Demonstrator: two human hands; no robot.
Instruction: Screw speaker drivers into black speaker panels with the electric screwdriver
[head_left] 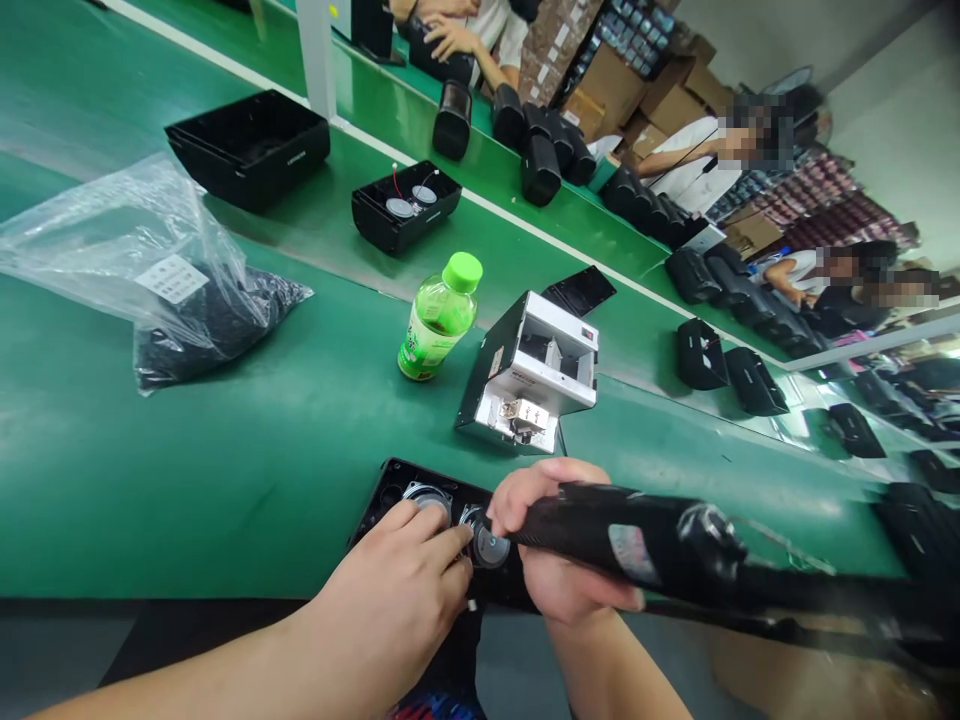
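Note:
My right hand is wrapped around a black electric screwdriver, tilted with its tip towards the speaker panel. The tip itself is hidden behind my fingers. Under both hands lies a black speaker panel at the table's near edge. It carries two round speaker drivers, a left driver and a right driver. With fingers bent and closed, my left hand presses down on the left driver; its thumb and index finger reach the gap between the two drivers.
Beyond my hands stand a silver-and-black metal box and a green-capped bottle. A plastic bag of black parts lies left. Black housings sit along the green table. Across it, other people work beside rows of speakers.

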